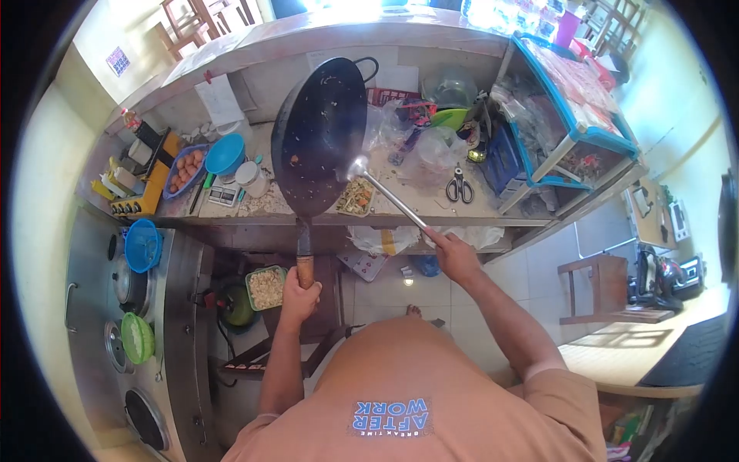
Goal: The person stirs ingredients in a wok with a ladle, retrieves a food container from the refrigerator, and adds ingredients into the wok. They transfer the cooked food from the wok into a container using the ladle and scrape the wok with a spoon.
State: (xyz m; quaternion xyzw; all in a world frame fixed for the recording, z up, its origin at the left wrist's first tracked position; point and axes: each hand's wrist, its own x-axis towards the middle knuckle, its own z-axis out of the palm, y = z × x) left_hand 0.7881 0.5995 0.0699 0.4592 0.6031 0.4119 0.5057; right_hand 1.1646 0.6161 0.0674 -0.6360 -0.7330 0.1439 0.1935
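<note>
My left hand (301, 296) is closed around the wooden handle of a large dark wok (319, 131). The wok is tipped steeply on its side above the counter, with a few food scraps stuck inside. My right hand (456, 257) grips the wooden end of a long metal wok spatula (394, 199). Its shiny head meets the wok's lower right rim, blurred by glare. Just below that rim, a container of mixed chopped food (355, 197) sits on the counter, partly hidden by the wok. A green-rimmed container of pale pieces (266, 288) stands lower down, beside my left hand.
On the left counter are a basket of eggs (185, 171), a blue bowl (225, 155) and a scale (224, 192). Scissors (459, 185) lie to the right, near a blue-framed display case (570, 115). A stove (145, 412) lines the left side.
</note>
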